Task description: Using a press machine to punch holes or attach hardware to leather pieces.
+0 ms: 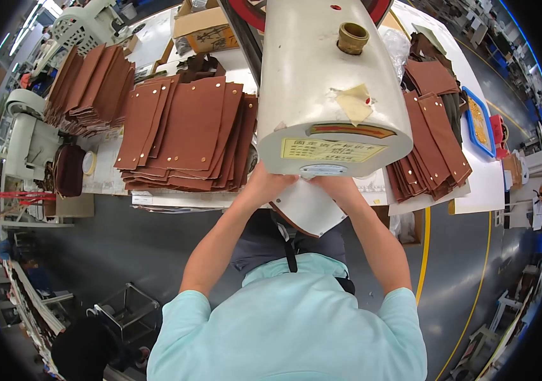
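Under the front of a big cream-coloured machine head (334, 82), both of my hands grip a leather piece (312, 209) from its two sides. Its pale white face is up, a brown edge shows along the bottom, and a small metal stud sits near its left side. My left hand (273, 184) pinches the left edge, thumb toward the middle. The right edge is in my right hand (336, 188), its thumb close to the other one. The machine head hides my fingertips and the far part of the piece.
Stacks of brown leather pieces with metal studs (188, 133) lie left of the machine, with another stack (90, 89) beyond. More studded pieces (429, 140) rest on the right, near a blue tray (478, 124) of small yellowish parts. A cardboard box (204, 28) stands behind.
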A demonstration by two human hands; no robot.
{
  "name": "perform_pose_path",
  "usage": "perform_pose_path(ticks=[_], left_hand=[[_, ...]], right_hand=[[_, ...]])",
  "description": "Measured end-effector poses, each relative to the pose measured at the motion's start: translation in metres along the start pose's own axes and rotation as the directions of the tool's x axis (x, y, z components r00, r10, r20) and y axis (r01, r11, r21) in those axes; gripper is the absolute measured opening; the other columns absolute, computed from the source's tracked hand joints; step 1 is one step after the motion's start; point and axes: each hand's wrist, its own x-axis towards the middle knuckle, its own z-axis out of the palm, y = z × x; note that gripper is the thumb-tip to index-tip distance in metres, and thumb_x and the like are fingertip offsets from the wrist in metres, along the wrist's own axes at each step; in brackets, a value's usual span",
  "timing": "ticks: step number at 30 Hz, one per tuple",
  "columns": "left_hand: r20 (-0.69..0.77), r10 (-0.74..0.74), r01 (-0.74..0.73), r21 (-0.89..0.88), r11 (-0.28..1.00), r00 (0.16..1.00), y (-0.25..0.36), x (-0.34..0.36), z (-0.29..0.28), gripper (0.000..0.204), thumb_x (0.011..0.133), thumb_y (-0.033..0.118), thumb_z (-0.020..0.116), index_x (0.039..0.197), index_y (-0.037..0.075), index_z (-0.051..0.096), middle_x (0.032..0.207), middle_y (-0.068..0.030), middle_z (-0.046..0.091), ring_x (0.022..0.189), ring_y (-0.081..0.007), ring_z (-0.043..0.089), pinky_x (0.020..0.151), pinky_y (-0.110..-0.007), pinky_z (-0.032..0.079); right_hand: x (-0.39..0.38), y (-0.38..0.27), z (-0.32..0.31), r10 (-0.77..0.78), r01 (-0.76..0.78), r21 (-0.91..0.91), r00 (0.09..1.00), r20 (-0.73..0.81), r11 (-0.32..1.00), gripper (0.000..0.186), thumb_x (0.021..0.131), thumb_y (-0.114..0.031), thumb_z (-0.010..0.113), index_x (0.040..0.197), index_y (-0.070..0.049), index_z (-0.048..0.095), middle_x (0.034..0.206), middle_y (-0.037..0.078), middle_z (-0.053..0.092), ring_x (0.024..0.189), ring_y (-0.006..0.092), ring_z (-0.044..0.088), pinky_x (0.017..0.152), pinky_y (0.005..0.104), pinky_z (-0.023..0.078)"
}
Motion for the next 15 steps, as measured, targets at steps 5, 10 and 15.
perform_pose_path(ticks=[5, 10, 15], left_hand=[[-0.099, 0.057, -0.054, 0.038, 0.998, 0.993, -0.011, 0.002, 0.005, 0.043, 0.079, 0.004, 0.077, 0.119, -0.002, 0.063, 0.114, -0.0126, 0.068, 0.103, -0.0215, 0.063, 0.088, -0.034, 0.051], [-0.126, 0.117, -0.106, 0.091, 0.99, 0.985, -0.01, 0.007, 0.007, 0.042, 0.078, 0.003, 0.078, 0.117, -0.002, 0.064, 0.113, -0.0125, 0.068, 0.101, -0.0217, 0.063, 0.087, -0.034, 0.051], [-0.143, 0.079, -0.069, 0.07, 0.995, 0.987, -0.011, 0.005, 0.008, 0.038, 0.079, 0.002, 0.076, 0.115, -0.002, 0.064, 0.111, -0.0122, 0.068, 0.099, -0.0221, 0.063, 0.085, -0.035, 0.052]], right_hand=[[-0.002, -0.002, 0.0, 0.068, -0.067, 0.038, 0.998, -0.005, 0.997, 0.046, 0.073, 0.007, 0.077, 0.117, 0.001, 0.065, 0.112, 0.012, 0.068, 0.102, 0.0208, 0.064, 0.088, 0.0335, 0.052], [-0.007, -0.008, -0.009, 0.195, -0.201, 0.199, 0.979, 0.051, 0.959, 0.047, 0.074, 0.009, 0.071, 0.12, 0.003, 0.062, 0.115, 0.013, 0.066, 0.104, 0.0222, 0.063, 0.089, 0.0332, 0.052], [-0.017, -0.027, -0.022, 0.329, -0.348, 0.186, 0.936, 0.128, 0.919, 0.045, 0.076, 0.011, 0.064, 0.121, 0.006, 0.059, 0.119, 0.015, 0.064, 0.104, 0.0224, 0.063, 0.086, 0.0315, 0.052]])
